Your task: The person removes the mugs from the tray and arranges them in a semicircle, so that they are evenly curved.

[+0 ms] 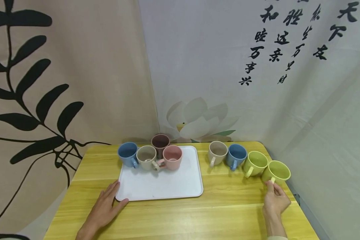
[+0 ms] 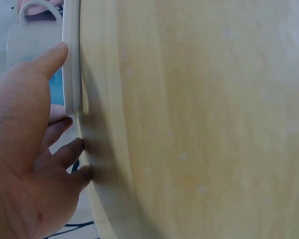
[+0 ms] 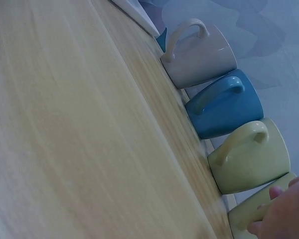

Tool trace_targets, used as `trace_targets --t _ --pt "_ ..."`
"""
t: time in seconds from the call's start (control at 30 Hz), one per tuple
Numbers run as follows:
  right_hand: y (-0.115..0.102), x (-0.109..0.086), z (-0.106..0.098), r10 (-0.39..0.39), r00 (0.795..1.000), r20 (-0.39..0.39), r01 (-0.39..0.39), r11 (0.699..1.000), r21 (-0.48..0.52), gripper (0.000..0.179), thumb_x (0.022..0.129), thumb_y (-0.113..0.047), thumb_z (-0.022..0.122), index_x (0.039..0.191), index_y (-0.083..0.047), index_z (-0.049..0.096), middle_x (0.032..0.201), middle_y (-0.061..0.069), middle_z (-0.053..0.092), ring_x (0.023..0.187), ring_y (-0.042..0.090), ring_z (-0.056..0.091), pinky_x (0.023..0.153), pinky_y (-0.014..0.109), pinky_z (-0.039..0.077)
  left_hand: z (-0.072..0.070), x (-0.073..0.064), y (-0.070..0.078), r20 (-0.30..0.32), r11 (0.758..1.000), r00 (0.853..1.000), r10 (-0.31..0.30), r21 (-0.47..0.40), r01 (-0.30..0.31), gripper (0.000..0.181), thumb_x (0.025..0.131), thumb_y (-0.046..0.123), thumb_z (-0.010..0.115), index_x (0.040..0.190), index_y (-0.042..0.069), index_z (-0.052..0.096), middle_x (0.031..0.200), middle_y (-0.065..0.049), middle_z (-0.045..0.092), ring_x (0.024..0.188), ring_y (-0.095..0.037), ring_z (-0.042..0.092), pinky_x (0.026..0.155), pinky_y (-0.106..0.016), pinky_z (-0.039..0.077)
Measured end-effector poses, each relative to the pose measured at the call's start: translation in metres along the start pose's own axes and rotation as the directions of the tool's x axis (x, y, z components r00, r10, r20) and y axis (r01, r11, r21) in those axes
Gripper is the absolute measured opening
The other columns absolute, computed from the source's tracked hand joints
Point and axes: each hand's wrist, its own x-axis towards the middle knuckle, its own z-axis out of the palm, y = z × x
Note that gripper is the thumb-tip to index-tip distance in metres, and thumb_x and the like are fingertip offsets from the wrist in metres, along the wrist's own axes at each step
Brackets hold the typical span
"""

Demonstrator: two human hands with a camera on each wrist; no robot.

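Note:
My right hand (image 1: 275,200) pinches the handle of the rightmost yellow-green mug (image 1: 278,170), which stands upright at the right end of a row. In the right wrist view, part of that mug is hidden behind the fingers. Beside it is a second yellow-green mug (image 3: 251,159), its handle facing me. My left hand (image 1: 103,206) rests at the near left corner of a white tray (image 1: 165,190), thumb along the front edge and relaxed fingers by the left side. On the tray, towards the back, are a blue mug (image 1: 127,155), a beige mug (image 1: 146,157) and a pink mug (image 1: 171,158).
A dark maroon mug (image 1: 160,142) stands behind the pink one. Right of the tray, another beige mug (image 1: 217,153) and a blue mug (image 1: 236,155) continue the row. The wooden table (image 1: 204,220) ends at a hanging printed cloth (image 1: 198,66).

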Motion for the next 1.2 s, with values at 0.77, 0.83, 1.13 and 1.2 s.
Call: trace_targets --t 0.77,0.83,1.13,1.2 --pt "0.0014 0.0024 0.0013 -0.002 1.0 0.022 0.002 1.0 -0.004 0.03 0.089 -0.026 0.082 0.109 -0.005 0.075 0.078 -0.016 0.079 0.077 -0.006 0.075 0.068 0.003 0.054 0.0004 -0.0011 -0.0006 -0.008 1.0 1.0 0.009 -0.012 -0.009 0.095 0.098 0.066 0.057 0.162 0.002 0.029 0.169 -0.024 0.029 0.154 -0.051 0.027 0.117 -0.08 0.022" --pt "0.0014 0.0023 0.0013 -0.003 1.0 0.022 0.003 1.0 -0.004 0.029 0.089 -0.025 0.083 0.109 -0.005 0.075 0.079 -0.016 0.079 0.077 -0.006 0.075 0.067 0.004 0.054 0.0007 -0.0013 -0.001 -0.01 1.0 1.0 0.01 -0.014 -0.01 0.095 0.098 0.066 0.058 0.162 0.002 0.029 0.169 -0.023 0.029 0.154 -0.051 0.027 0.118 -0.08 0.022" --pt "0.0002 0.0012 0.0008 0.016 1.0 0.022 -0.016 0.999 -0.031 0.029 0.09 -0.027 0.082 0.111 -0.007 0.075 0.077 -0.02 0.078 0.079 -0.006 0.074 0.068 0.003 0.053 0.001 -0.0009 -0.0013 0.003 1.0 1.0 -0.004 -0.018 0.004 0.096 0.097 0.067 0.056 0.163 0.004 0.028 0.17 -0.023 0.028 0.155 -0.051 0.025 0.119 -0.079 0.02" --pt "-0.0002 0.0007 0.0007 0.026 0.999 0.026 -0.025 0.999 -0.046 0.033 0.09 -0.029 0.082 0.114 -0.008 0.075 0.076 -0.022 0.076 0.081 -0.007 0.073 0.069 0.003 0.053 0.001 -0.0006 -0.0014 0.007 1.0 1.0 -0.007 -0.018 0.007 0.096 0.097 0.068 0.056 0.163 0.004 0.027 0.17 -0.023 0.027 0.155 -0.051 0.025 0.119 -0.079 0.019"
